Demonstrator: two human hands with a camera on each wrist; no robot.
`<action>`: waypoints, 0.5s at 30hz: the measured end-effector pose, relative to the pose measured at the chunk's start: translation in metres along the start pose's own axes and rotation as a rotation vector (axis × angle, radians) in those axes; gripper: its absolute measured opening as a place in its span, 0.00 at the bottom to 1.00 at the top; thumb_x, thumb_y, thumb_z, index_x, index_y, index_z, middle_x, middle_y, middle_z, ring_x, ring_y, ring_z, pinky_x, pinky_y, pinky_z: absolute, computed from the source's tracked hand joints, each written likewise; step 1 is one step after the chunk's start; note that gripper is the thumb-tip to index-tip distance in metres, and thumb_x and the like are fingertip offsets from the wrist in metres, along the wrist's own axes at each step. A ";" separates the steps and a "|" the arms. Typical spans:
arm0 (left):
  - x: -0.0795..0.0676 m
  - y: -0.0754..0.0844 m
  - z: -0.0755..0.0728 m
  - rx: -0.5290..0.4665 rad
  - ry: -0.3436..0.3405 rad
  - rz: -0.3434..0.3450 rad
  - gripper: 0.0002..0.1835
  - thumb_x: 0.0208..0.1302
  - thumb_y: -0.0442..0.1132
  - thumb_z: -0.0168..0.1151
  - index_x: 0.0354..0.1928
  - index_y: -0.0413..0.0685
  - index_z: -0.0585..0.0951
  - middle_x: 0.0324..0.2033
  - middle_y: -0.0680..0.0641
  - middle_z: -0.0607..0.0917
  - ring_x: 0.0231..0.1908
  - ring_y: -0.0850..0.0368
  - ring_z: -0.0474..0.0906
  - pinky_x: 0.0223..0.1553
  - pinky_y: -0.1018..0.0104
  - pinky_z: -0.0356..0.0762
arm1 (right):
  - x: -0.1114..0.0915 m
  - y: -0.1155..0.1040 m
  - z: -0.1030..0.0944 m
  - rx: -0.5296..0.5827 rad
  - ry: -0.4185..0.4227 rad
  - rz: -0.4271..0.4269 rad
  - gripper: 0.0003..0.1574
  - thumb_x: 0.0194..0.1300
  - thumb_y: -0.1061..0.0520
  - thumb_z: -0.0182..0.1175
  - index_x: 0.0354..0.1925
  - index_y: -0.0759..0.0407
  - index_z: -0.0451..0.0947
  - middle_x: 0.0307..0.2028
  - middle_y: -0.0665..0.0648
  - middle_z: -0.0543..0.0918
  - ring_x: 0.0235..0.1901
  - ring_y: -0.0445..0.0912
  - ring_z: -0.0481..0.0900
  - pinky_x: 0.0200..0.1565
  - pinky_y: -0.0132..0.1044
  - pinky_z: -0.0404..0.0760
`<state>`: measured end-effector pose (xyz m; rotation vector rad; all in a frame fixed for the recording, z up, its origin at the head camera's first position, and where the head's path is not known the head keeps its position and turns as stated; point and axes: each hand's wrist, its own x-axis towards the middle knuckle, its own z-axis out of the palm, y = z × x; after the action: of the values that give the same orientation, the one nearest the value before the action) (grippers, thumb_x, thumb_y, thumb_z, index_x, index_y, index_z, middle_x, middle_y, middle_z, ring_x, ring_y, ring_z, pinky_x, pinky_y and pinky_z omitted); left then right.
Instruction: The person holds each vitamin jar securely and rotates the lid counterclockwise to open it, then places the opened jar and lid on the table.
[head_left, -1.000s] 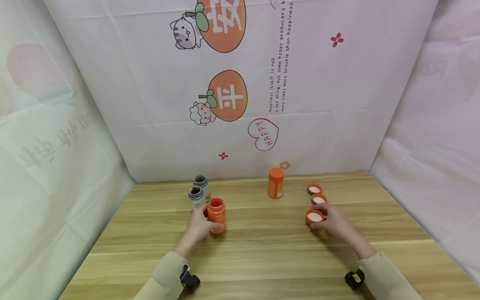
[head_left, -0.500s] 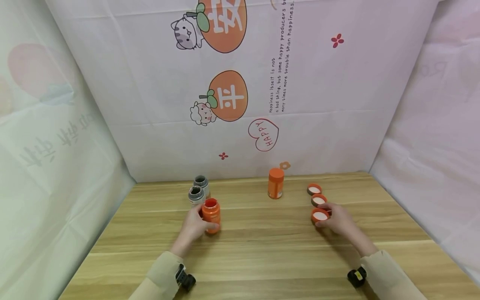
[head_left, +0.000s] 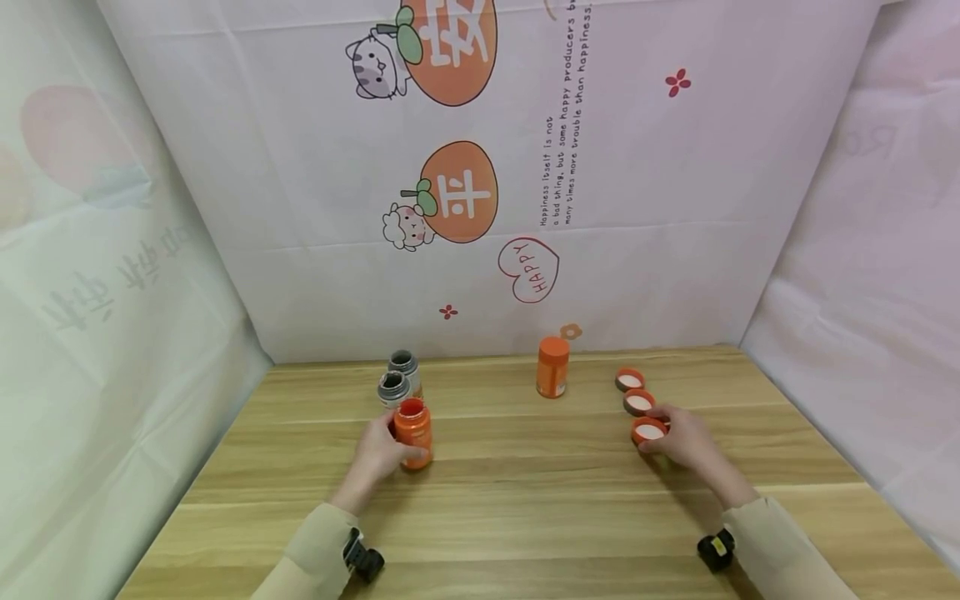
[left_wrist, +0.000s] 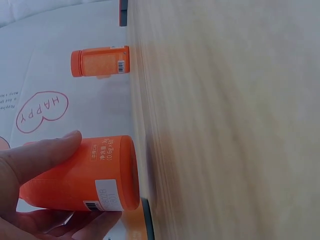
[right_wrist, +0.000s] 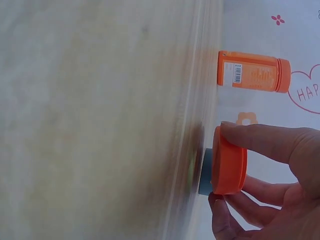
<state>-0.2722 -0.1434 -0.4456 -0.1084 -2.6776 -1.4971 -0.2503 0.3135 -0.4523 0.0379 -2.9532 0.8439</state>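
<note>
1 printed cloth [head_left: 637, 167] stands upright behind both grips, facing the person. The wooden table [head_left: 525, 517] extends beneath both grips. 2 light sleeves [head_left: 318, 546] cover the forearms up to the wrists.

Left hand [head_left: 375, 451]: thumb and fingers curl around the side of the orange jar [head_left: 415, 439], spread only to the jar's width. The jar is upright and uncapped.

Right hand [head_left: 686, 437]: thumb and fingers pinch the rim of the orange lid [right_wrist: 230, 162], spread to the lid's width. The lid is inverted, white inside upward, just above the table.

Between the 2 grips and farther from the person, the capped jar [head_left: 552, 373] stands upright. Just beyond the left grip stand 2 uncapped grey jars, the nearer jar [head_left: 393, 402] and the farther jar [head_left: 417, 387]. Whether these 2 touch cannot be told.

Just beyond the right grip lie 2 loose lids [head_left: 639, 403], white insides upward.
</note>
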 end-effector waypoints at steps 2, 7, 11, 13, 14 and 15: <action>0.001 -0.002 -0.001 0.004 0.001 -0.001 0.33 0.34 0.25 0.76 0.50 0.37 0.78 0.43 0.40 0.84 0.44 0.47 0.80 0.52 0.48 0.75 | 0.001 0.002 0.000 -0.005 0.001 0.004 0.40 0.46 0.55 0.73 0.55 0.72 0.72 0.50 0.76 0.76 0.49 0.68 0.74 0.49 0.58 0.72; 0.002 -0.005 -0.004 0.004 0.000 -0.009 0.33 0.33 0.25 0.76 0.49 0.35 0.78 0.42 0.39 0.84 0.44 0.47 0.80 0.52 0.49 0.75 | 0.004 0.007 0.001 -0.008 0.007 0.014 0.40 0.45 0.55 0.74 0.53 0.72 0.73 0.50 0.76 0.76 0.49 0.68 0.74 0.49 0.58 0.72; 0.002 -0.007 -0.007 0.018 0.005 -0.012 0.32 0.32 0.26 0.76 0.48 0.36 0.78 0.41 0.40 0.85 0.42 0.48 0.80 0.51 0.49 0.75 | 0.004 0.008 0.001 -0.009 0.006 0.028 0.39 0.44 0.55 0.74 0.51 0.73 0.73 0.50 0.76 0.77 0.49 0.68 0.73 0.49 0.58 0.72; 0.002 -0.007 -0.008 0.025 0.009 -0.019 0.31 0.32 0.26 0.75 0.47 0.36 0.79 0.41 0.41 0.85 0.41 0.48 0.80 0.51 0.50 0.75 | 0.004 0.008 0.000 -0.008 0.005 0.031 0.39 0.44 0.55 0.74 0.51 0.73 0.73 0.50 0.76 0.76 0.49 0.68 0.73 0.49 0.58 0.72; 0.002 -0.008 -0.009 0.029 0.008 -0.020 0.31 0.32 0.26 0.75 0.47 0.36 0.79 0.41 0.40 0.85 0.41 0.48 0.80 0.50 0.49 0.75 | 0.004 0.008 0.000 -0.008 0.006 0.032 0.38 0.44 0.55 0.74 0.51 0.73 0.73 0.50 0.76 0.77 0.50 0.68 0.73 0.49 0.58 0.72; 0.002 -0.008 -0.010 0.030 0.005 -0.026 0.31 0.32 0.26 0.75 0.47 0.36 0.79 0.41 0.40 0.85 0.41 0.48 0.80 0.50 0.49 0.75 | 0.004 0.008 0.000 -0.009 0.004 0.033 0.38 0.45 0.55 0.74 0.51 0.73 0.73 0.50 0.76 0.76 0.50 0.68 0.73 0.49 0.58 0.72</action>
<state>-0.2747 -0.1563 -0.4472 -0.0676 -2.7068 -1.4611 -0.2551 0.3207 -0.4563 -0.0132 -2.9614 0.8334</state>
